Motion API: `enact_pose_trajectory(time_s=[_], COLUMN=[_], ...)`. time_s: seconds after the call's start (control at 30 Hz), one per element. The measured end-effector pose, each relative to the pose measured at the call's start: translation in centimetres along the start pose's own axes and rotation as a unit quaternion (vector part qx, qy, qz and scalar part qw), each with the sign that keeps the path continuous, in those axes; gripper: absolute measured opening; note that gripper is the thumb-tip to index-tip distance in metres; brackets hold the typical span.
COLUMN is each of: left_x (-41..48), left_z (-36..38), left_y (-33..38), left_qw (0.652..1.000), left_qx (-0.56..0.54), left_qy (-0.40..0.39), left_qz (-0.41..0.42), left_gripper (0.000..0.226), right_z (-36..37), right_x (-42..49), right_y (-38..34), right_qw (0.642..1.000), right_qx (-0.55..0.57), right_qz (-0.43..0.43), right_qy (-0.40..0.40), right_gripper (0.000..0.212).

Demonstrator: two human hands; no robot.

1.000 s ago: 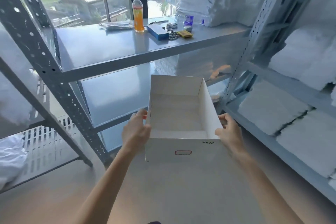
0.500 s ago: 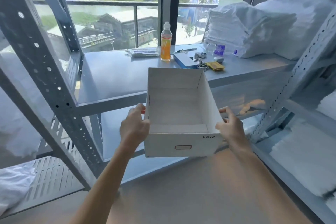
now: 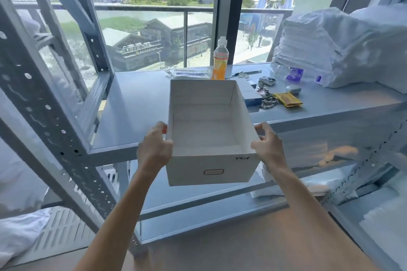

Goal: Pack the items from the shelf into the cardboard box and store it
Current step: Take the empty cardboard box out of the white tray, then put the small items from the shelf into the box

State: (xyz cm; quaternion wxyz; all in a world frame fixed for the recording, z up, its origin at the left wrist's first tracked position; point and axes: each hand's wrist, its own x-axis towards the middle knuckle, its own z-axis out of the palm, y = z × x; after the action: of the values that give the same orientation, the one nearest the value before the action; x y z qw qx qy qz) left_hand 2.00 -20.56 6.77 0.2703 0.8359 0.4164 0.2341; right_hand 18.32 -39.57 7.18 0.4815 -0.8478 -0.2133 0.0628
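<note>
I hold an open, empty white cardboard box (image 3: 211, 169) in the air at the front edge of the grey metal shelf (image 3: 136, 103). My left hand (image 3: 154, 149) grips its left wall and my right hand (image 3: 269, 148) grips its right wall. On the shelf behind the box stand an orange drink bottle (image 3: 220, 61), a flat clear packet (image 3: 189, 73), a blue box (image 3: 251, 94) mostly hidden by the carton, a metal chain (image 3: 267, 100), a yellow packet (image 3: 288, 99), a small tin (image 3: 267, 81) and a purple-labelled bottle (image 3: 294, 73).
Stacked white towels in plastic (image 3: 334, 50) fill the shelf's right end. Perforated steel uprights (image 3: 44, 116) stand at left. A lower shelf (image 3: 198, 202) lies beneath the box, with more white bundles (image 3: 308, 185) at right. Windows are behind the rack.
Both hands have lifted the box upward and forward, from below shelf height to the shelf's front edge. My view has tilted up toward the window.
</note>
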Motion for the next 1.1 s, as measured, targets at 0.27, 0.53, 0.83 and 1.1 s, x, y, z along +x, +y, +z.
enact_pose_trajectory(time_s=[0.27, 0.53, 0.83, 1.1], left_x=[4.6, 9.0, 11.3, 11.5], left_z=[1.5, 3.1, 3.9, 5.6], left_y=[3.6, 6.0, 5.8, 6.0], left_qw=[0.990, 0.975, 0.971, 0.996], left_qx=[0.129, 0.184, 0.160, 0.075], left_qy=[0.040, 0.036, 0.047, 0.057], left_qz=[-0.049, -0.117, -0.172, -0.002], left_gripper=[0.015, 0.027, 0.023, 0.050], right_z=[0.4, 1.2, 2.8, 4.0], right_x=[9.4, 15.9, 20.0, 25.4], right_y=[-0.7, -1.7, -2.0, -2.8], right_qw=[0.992, 0.985, 0.982, 0.969], right_qx=[-0.094, -0.100, -0.082, -0.020], right_qz=[-0.034, -0.065, -0.085, -0.070], right_qy=[-0.072, -0.121, -0.151, -0.235], right_gripper=[0.039, 0.038, 0.040, 0.051])
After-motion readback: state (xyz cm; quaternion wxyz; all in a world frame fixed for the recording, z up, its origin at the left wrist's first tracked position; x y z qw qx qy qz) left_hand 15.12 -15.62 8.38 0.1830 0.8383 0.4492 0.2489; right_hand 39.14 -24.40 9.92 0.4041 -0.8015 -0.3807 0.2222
